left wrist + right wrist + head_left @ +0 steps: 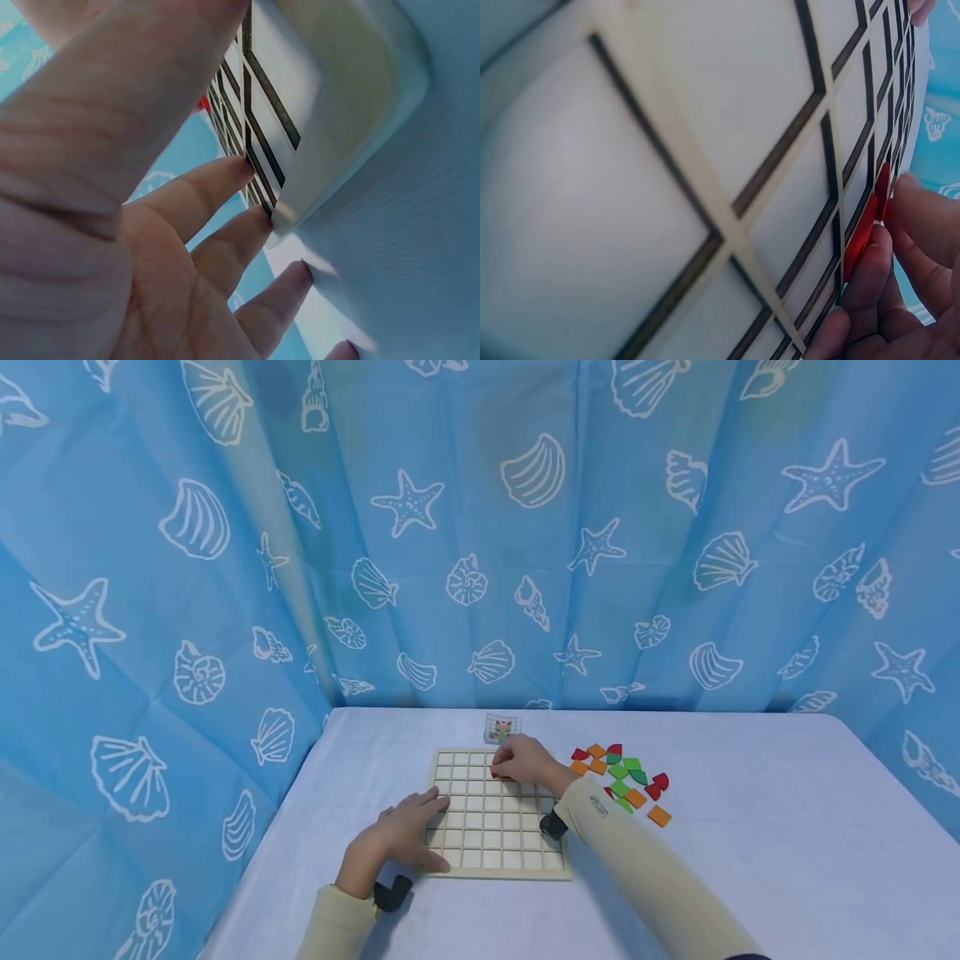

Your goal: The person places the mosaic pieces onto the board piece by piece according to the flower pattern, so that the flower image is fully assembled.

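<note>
The left hand (402,828) lies at the left side of a pale board (483,839). Its grip is loose and wide, with the fingers spread apart and nothing held in them. The thumb is down by the near left corner, and two fingertips touch the edge.

The right hand (527,760) is over the far part of the board, near the middle. Its grip is closed up small, with thumb and finger pinching a red piece (883,187). Another red piece (861,240) is just beside it, right by the fingers and against the board. I cannot tell if that one is being held too.

The board has rows of little white squares with thin bars between them. It lies flat on the white tabletop (757,835). Just past its far edge is a small card (502,729) with lines and a picture in colors. I cannot make out any words on it.

To the right of the board is a loose bunch of orange squares (659,816), green pieces (632,764) and more red pieces (661,781).

The right sleeve (637,852) has a bit of dark writing, too small to read. Behind everything hangs a blue curtain (465,452) with white shells and starfish.
</note>
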`<state>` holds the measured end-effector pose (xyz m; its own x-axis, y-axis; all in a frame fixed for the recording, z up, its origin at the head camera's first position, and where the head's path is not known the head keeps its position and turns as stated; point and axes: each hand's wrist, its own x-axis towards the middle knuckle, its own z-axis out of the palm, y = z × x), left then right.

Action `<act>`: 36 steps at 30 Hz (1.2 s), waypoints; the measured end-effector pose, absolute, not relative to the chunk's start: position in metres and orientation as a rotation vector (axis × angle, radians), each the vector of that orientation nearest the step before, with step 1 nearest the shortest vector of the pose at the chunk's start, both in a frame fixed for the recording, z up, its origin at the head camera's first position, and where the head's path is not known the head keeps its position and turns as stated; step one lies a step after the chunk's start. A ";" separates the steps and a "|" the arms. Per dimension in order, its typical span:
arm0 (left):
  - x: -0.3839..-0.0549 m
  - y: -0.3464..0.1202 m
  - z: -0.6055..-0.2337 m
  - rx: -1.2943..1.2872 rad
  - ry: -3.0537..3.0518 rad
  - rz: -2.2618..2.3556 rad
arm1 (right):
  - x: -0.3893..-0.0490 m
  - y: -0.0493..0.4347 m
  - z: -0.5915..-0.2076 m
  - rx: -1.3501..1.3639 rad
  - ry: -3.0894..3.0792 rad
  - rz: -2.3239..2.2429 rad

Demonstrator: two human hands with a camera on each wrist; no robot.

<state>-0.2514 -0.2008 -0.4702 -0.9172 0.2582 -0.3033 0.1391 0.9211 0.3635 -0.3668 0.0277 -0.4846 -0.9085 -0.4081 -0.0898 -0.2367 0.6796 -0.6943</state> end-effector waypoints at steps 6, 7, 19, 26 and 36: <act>-0.252 -0.200 -0.472 0.288 2.729 0.474 | -0.364 0.028 -0.483 -0.561 2.649 -1.028; -0.252 -0.201 -0.473 0.290 2.729 0.477 | -0.364 0.027 -0.482 -0.565 2.656 -1.015; -0.253 -0.202 -0.474 0.306 2.727 0.482 | -0.364 0.026 -0.481 -0.530 2.674 -0.988; -0.253 -0.202 -0.471 0.285 2.726 0.473 | -0.368 0.024 -0.482 -0.531 2.661 -0.990; -0.251 -0.201 -0.472 0.301 2.718 0.493 | -0.366 0.026 -0.482 -0.542 2.673 -0.992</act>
<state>-0.2513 -0.2013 -0.4723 -0.9122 0.2679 -0.3101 0.1418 0.9164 0.3744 -0.3663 0.0257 -0.4818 -0.9028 -0.4200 -0.0926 -0.2578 0.7009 -0.6650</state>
